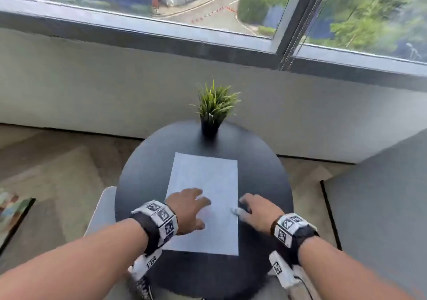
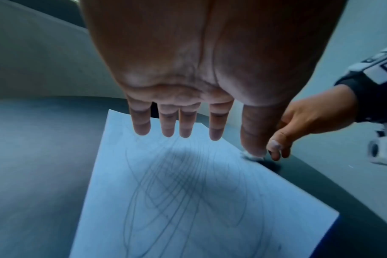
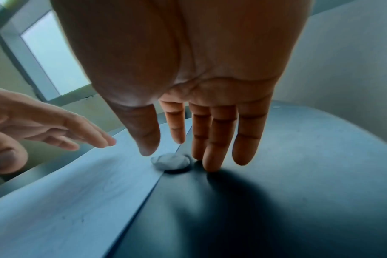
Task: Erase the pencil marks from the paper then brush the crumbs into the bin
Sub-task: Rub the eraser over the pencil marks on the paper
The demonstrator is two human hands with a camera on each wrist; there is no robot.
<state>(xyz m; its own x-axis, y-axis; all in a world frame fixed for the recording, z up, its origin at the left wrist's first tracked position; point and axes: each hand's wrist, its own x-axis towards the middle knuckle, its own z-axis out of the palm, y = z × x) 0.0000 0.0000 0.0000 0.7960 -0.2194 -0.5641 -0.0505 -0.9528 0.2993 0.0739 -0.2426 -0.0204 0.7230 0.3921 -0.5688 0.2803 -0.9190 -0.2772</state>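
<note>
Head view, one paper, one eraser, two hands

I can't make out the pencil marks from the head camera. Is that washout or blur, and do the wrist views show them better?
Head view: the paper looks washed out and blank, with soft blur. Left wrist view: the pencil marks show clearly, partly under the left hand shadow. Right wrist view: only faint specks show; the right hand throws a dark shadow over the table beside the eraser.

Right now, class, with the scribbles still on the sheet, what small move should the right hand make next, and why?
Probably pinch up the white eraser: it lies at the paper's right edge, between the right hand's thumb and fingers, not yet gripped.
</note>
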